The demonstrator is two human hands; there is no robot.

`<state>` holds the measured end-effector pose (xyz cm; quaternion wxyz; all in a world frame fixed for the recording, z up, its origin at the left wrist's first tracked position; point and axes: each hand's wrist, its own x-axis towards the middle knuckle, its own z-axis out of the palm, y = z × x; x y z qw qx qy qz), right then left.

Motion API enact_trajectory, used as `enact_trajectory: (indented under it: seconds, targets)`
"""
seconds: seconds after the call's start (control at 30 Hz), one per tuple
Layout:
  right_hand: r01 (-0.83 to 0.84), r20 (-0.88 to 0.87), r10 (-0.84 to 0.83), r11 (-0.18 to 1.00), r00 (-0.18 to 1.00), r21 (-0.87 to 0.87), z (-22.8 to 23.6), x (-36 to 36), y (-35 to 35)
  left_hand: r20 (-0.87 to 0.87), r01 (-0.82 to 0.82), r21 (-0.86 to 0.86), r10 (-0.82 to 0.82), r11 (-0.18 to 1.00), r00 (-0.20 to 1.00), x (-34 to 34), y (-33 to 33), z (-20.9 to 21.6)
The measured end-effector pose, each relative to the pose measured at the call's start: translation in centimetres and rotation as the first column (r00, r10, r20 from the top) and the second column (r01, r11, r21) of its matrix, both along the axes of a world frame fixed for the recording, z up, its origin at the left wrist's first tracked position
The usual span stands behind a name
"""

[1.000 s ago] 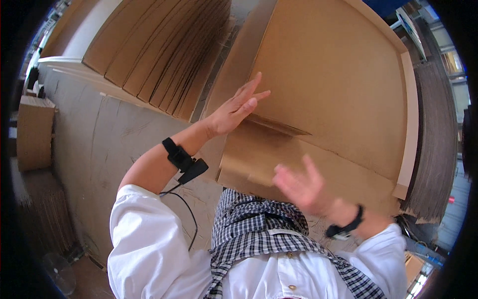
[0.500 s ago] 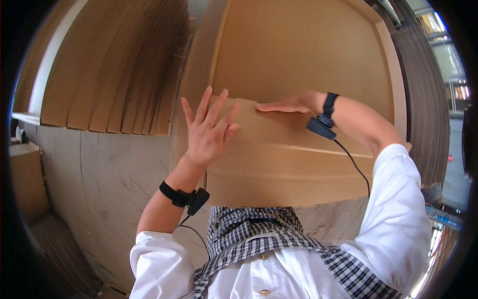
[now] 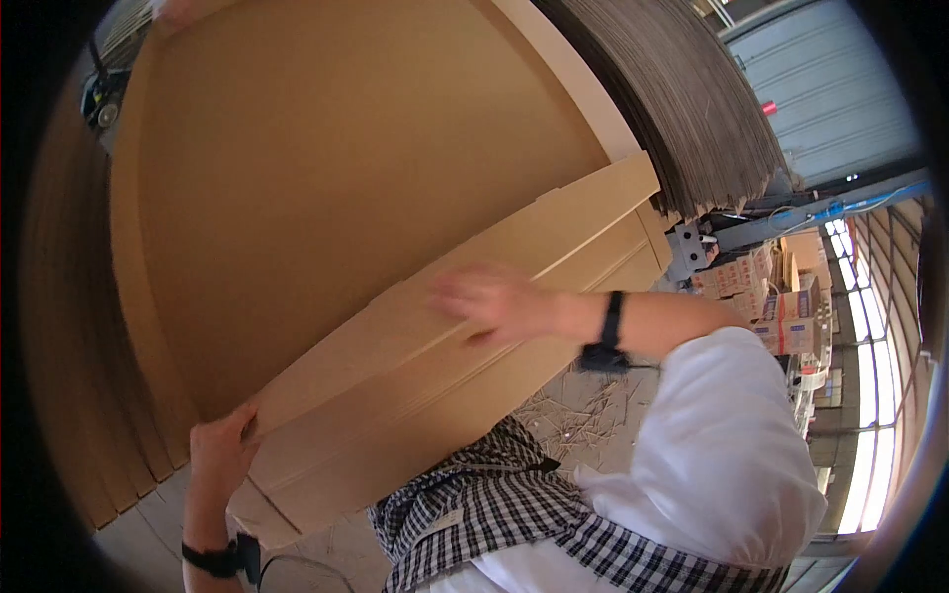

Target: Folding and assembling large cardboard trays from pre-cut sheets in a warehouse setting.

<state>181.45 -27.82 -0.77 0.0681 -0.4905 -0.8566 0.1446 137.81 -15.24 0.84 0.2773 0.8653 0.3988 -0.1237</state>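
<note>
A large shallow cardboard box (image 3: 366, 148) lies in front of me, tilted across the view, with low walls standing along its left and far right sides. Its near side is a long creased flap (image 3: 395, 390), unfolded toward my body. At the box's near left corner, my left hand (image 3: 222, 450) is closed round the cardboard edge, some fingers hidden. My right hand (image 3: 494, 301) is over the middle of the flap, close to its crease. Motion smears those fingers, and I cannot tell whether they touch the cardboard.
Stacked flat cardboard sheets (image 3: 682, 109) stand at the far right, with more cardboard (image 3: 69, 346) along the left. What looks like another person's hand (image 3: 180, 10) is at the far left corner. Scraps litter the floor (image 3: 593, 410); packed cartons (image 3: 791, 321) stand farther right.
The view has swung to the right, and the box now lies slanted. My left hand went from spread over the flap to the near left corner. My right hand is now blurred over the flap.
</note>
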Motion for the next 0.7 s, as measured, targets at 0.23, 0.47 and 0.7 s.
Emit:
enact_trajectory:
  seconds: [0.23,0.47,0.7]
  targets:
    - [0.227,0.234,-0.241,0.970,0.942,0.087,1.4,19.8,-5.4,-0.177,0.005,-0.059,-0.016,0.998,0.984,9.5,0.1,8.9]
    - [0.198,0.046,-0.210,0.961,0.977,0.196,0.8,13.7,-3.3,0.412,0.513,-0.392,-0.353,0.764,0.840,43.9,3.2,6.2]
    - [0.183,0.005,-0.188,0.962,0.982,0.204,0.9,14.0,-3.0,0.013,0.074,-0.962,-0.226,0.265,0.974,59.0,0.3,1.2]
